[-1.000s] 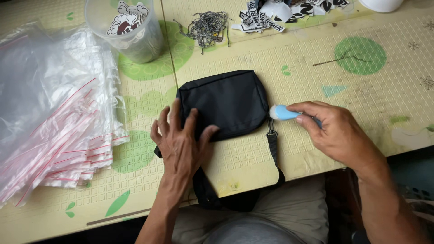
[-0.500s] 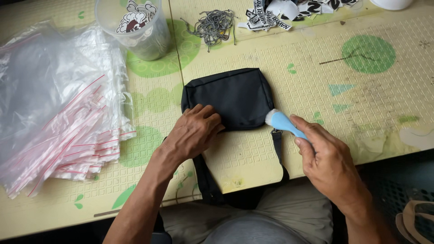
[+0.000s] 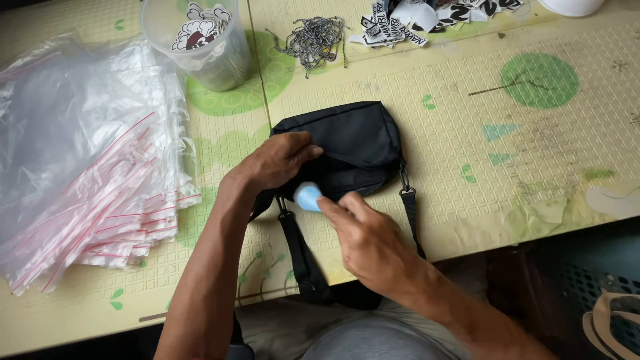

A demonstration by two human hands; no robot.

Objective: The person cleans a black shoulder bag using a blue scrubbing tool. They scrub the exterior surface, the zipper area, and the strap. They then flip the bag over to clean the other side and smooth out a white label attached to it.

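On mat point(image 3: 467, 133): one black bag point(image 3: 353, 143), two hands, perhaps one blue tool point(image 3: 308, 197).

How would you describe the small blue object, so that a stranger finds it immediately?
On the yellow-green patterned mat lies a black fabric bag. At its front edge, the right hand holds a small light-blue rounded object, the only blue item near the bag.

The right hand point(image 3: 373, 247) has carried the small light-blue tool point(image 3: 309, 197) from the black bag's point(image 3: 353, 143) right end, by the strap clip, across to its lower left front. The left hand point(image 3: 280, 160), flat on the bag a second ago, now curls over its upper left part.
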